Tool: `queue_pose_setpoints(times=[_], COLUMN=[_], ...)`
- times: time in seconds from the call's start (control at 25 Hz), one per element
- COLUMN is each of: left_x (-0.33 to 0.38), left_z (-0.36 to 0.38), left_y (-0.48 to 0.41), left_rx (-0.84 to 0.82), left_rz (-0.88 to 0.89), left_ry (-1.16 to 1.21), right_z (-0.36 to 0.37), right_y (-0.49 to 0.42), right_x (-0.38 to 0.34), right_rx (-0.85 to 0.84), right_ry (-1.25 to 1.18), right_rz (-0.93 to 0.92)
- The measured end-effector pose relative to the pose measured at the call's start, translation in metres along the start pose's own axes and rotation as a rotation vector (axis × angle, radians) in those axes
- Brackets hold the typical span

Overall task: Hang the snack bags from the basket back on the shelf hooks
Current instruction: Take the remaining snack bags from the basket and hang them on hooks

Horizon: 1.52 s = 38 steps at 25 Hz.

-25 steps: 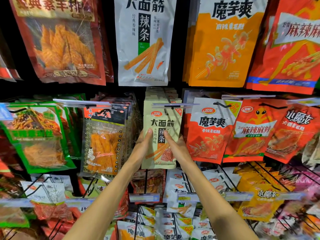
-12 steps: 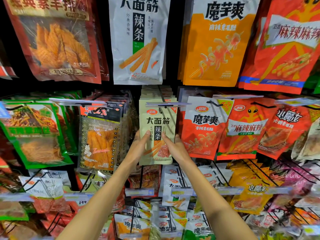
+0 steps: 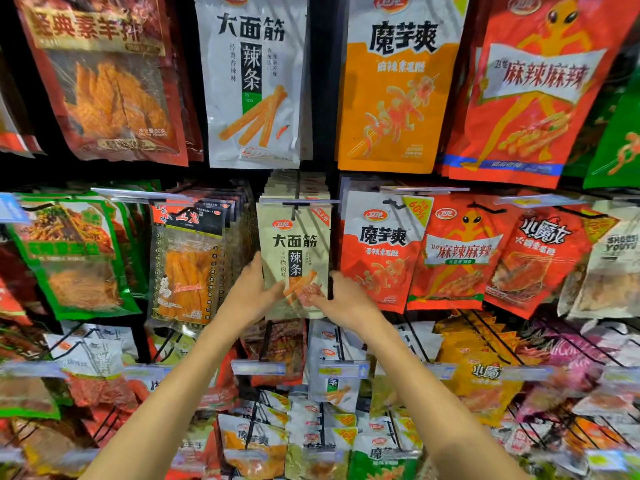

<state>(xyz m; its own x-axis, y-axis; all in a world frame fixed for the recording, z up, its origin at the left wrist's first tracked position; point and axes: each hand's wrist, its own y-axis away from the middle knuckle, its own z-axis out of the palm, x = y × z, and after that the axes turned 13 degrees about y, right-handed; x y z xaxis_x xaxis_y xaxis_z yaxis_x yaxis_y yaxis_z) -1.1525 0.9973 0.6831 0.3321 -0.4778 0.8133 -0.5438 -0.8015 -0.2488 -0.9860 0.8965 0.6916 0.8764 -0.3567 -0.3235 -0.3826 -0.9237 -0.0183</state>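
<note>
Head view: both hands grip the lower part of a beige snack bag at the front of a row on the middle shelf hook. Left hand clamps the bag's left edge, thumb across its front; right hand pinches the lower right corner. An orange-red bag hangs just beside it on the right.

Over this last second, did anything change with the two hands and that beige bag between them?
Little. The left hand and right hand stay on either side of the beige snack bag, which stays at the front of its hook. Their fingers have slid slightly lower across its bottom, nearer together. Whether they grip or only press it flat is unclear. The neighbouring red bag and black-topped bag hang as before.
</note>
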Motion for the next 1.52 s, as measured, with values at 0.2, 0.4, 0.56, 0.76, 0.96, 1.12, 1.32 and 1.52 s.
queue_pose_setpoints(times=[0.2, 0.4, 0.56, 0.76, 0.96, 1.12, 1.32, 1.52], left_x=[0.011, 0.045, 0.067, 0.088, 0.09, 0.091, 0.091, 0.09], left_z=[0.001, 0.014, 0.031, 0.061, 0.086, 0.094, 0.1, 0.11], left_y=[0.03, 0.05, 0.06, 0.053, 0.032, 0.016, -0.009, -0.021], left_rx=[-0.011, -0.012, -0.074, -0.146, -0.167, -0.139, 0.063, 0.176], left_rz=[-0.056, -0.039, -0.038, -0.027, 0.008, -0.025, -0.021, 0.005], left_ry=[-0.509, -0.702, -0.759, -0.732, -0.662, -0.363, -0.055, 0.272], right_z=[-0.017, -0.023, -0.032, -0.047, -0.056, -0.057, -0.053, -0.036], right_y=[0.027, 0.049, 0.067, 0.081, 0.075, 0.059, 0.026, 0.002], right_x=[0.017, 0.035, 0.057, 0.087, 0.113, 0.123, 0.131, 0.139], right_rx=[0.029, 0.047, 0.061, 0.041, 0.065, 0.103, 0.153, 0.399], right_ry=[0.396, 0.47, 0.495, 0.509, 0.474, 0.419, 0.079, -0.38], right_rz=[-0.067, -0.086, -0.072, -0.056, -0.036, -0.024, 0.101, 0.118])
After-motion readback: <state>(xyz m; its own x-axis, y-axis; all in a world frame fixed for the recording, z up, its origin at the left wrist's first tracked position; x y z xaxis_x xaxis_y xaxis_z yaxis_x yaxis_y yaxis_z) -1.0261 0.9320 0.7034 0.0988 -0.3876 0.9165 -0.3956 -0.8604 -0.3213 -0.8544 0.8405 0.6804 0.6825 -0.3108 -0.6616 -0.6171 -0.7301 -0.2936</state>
